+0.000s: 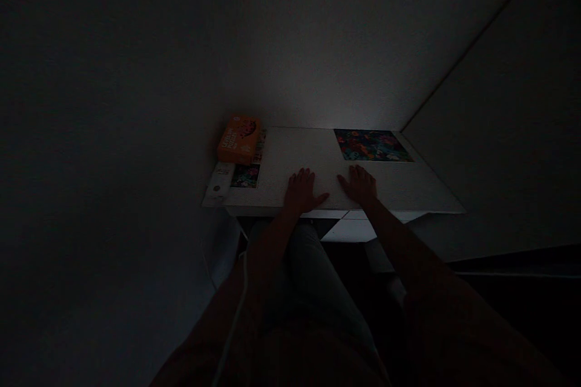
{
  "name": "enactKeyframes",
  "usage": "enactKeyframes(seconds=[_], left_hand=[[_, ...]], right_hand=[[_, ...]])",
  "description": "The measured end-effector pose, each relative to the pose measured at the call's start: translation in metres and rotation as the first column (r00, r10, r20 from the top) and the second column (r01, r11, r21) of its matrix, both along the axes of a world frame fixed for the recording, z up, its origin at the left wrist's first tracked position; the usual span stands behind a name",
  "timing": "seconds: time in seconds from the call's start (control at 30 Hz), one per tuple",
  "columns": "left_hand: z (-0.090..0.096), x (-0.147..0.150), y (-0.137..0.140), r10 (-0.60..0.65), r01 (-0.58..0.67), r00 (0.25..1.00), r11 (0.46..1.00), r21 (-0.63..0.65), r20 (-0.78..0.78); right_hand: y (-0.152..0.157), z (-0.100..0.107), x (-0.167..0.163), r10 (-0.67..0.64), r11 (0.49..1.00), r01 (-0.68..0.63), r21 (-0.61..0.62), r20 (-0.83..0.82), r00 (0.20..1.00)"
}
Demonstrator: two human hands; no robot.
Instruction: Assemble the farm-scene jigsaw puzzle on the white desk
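Observation:
My left hand (301, 191) lies palm down near the front edge of the white table (290, 146), fingers spread and thumb pointing right. To its right, my right hand (360, 185) also rests flat on the tabletop with its fingers apart. Neither hand holds anything. Just beyond the right hand lies a flat, colourful picture sheet (373, 145) with a dark, many-coloured pattern. Left of the left hand is a smaller colourful picture card (246, 176). An orange puzzle box (238, 139) with pale lettering stands at the back left.
A white box or card (218, 181) lies at the table's left end. Walls rise behind the table and on the right. Under the tabletop is a white drawer front (349, 230). A pale cable (240, 308) runs along my left arm. The room is very dim.

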State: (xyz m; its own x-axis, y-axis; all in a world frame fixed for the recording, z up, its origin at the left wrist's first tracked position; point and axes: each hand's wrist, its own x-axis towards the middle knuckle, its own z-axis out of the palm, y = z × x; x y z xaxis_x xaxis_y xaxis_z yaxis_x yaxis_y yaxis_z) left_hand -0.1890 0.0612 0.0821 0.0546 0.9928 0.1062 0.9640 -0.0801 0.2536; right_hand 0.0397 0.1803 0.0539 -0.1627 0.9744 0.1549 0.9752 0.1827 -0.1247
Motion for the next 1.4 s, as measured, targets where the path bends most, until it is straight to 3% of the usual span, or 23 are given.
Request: enactKeyframes(seconds=[0.13,0.3,0.53,1.0,1.4], left_hand=[[0.004,0.000,-0.002,0.002,-0.002,1.000,1.000,-0.011,-0.020],[0.003,0.001,-0.003,0.002,-0.002,0.999,1.000,0.006,-0.054],[0.001,0.001,-0.002,-0.004,0.004,0.998,1.000,0.004,-0.059],[0.001,0.001,-0.002,-0.007,0.007,0.997,1.000,0.002,-0.080],[-0.002,0.002,-0.003,-0.002,0.002,0.996,1.000,0.000,-0.086]], right_hand=[[0.008,0.000,0.000,0.048,0.999,-0.046,-0.024,0.067,0.997],[0.015,-0.009,0.003,0.186,0.975,-0.192,0.110,0.065,0.980],[0.019,-0.019,0.010,0.250,0.959,-0.254,0.128,0.044,0.967],[0.025,-0.011,0.010,0.190,0.981,-0.190,-0.028,-0.012,0.982],[0.025,-0.009,0.010,0.216,0.976,-0.216,-0.019,-0.015,0.976]])
